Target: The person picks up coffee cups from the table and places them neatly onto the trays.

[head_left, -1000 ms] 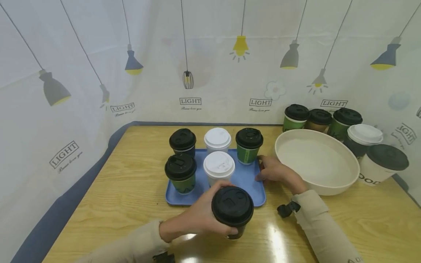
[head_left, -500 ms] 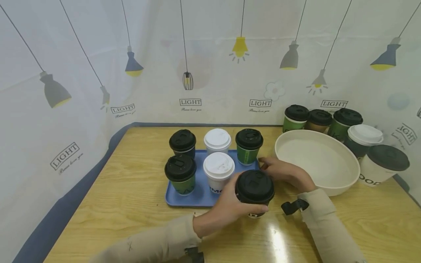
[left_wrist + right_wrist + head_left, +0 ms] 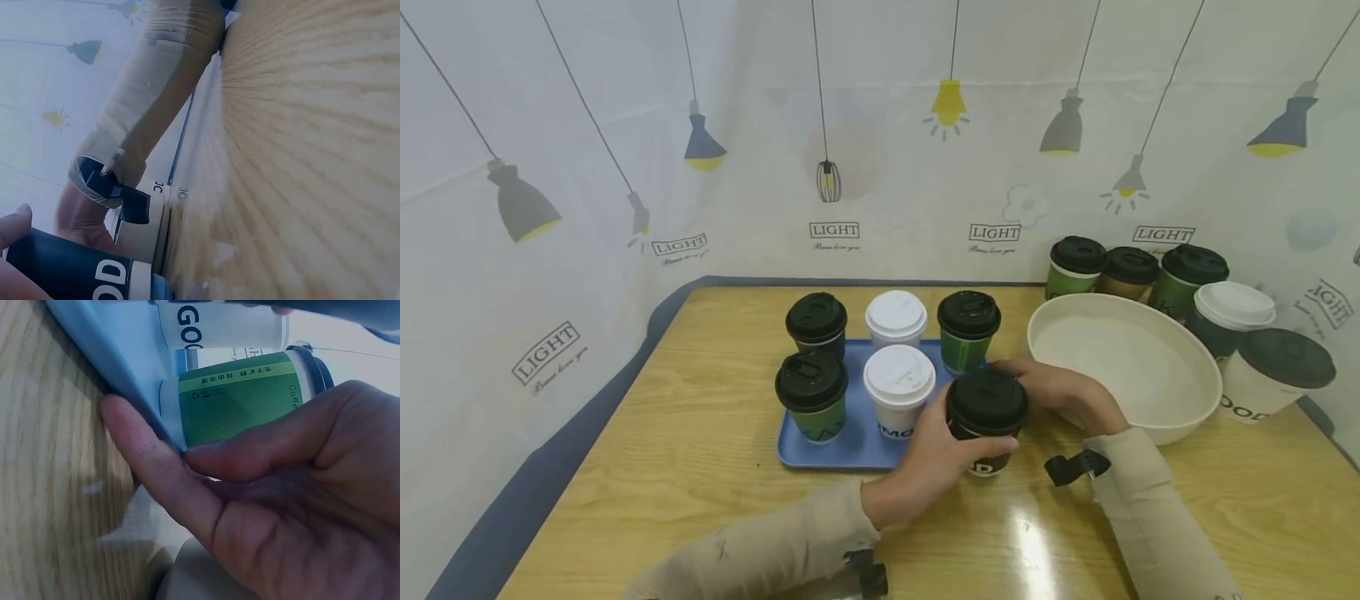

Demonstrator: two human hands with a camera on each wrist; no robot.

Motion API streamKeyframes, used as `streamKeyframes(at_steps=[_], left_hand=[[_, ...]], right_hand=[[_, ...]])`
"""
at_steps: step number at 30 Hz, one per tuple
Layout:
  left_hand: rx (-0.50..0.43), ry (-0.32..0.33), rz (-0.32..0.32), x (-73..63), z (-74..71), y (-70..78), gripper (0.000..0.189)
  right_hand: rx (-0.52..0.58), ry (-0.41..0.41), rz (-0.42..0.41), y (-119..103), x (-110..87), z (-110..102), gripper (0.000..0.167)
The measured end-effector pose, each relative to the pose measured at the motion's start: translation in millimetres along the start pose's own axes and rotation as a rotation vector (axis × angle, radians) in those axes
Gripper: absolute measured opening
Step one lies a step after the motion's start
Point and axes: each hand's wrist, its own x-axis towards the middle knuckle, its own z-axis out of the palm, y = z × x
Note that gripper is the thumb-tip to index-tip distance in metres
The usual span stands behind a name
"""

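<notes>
My left hand (image 3: 936,450) grips a black paper cup (image 3: 988,404) with a black lid, upright at the front right corner of the blue tray (image 3: 850,454). White letters show on the cup's side in the left wrist view; whether its base touches the tray is unclear. At the tray's right edge, my right hand (image 3: 1052,390) holds the rim by thumb and finger, close beside a green cup (image 3: 240,400). Also on the tray stand two white-lidded cups, the front one (image 3: 899,387) nearest my left hand, and two black-lidded cups (image 3: 811,396) on the left.
A cream oval bowl (image 3: 1123,358) sits right of the tray, just behind my right forearm. More lidded cups, including a large white cup (image 3: 1270,387), line the table's back right. The wooden table (image 3: 700,417) extends left of the tray toward a printed cloth backdrop (image 3: 895,125).
My left hand has carried the black cup rightward and away from me, from in front of the tray to its front right corner. My right hand stays at the tray's edge, its wrist slightly shifted right.
</notes>
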Motion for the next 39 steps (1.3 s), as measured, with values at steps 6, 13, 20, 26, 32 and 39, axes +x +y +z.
streamKeyframes(at_steps=[6,13,20,26,32,39], left_hand=[[-0.045,0.026,-0.018,8.2,3.0,-3.9,0.077],[-0.06,0.074,-0.032,13.3,5.0,-8.2,0.08],[-0.056,0.086,-0.009,21.3,7.8,-10.4,0.087],[-0.078,0.079,-0.022,26.3,8.6,-13.2,0.088],[-0.047,0.067,-0.035,21.2,6.1,-18.5,0.09],[0.02,0.062,-0.214,0.6,1.6,-12.8,0.096]], right_hand=[[-0.015,-0.011,-0.018,0,-0.5,-2,0.052],[0.074,-0.036,0.045,3,1.4,-2,0.054],[0.128,-0.034,0.042,3,0.5,-2,0.045],[0.164,-0.036,0.094,4,3.0,0,0.049],[0.151,-0.021,0.118,4,5.3,1,0.043],[0.167,-0.009,0.139,3,4.4,2,0.042]])
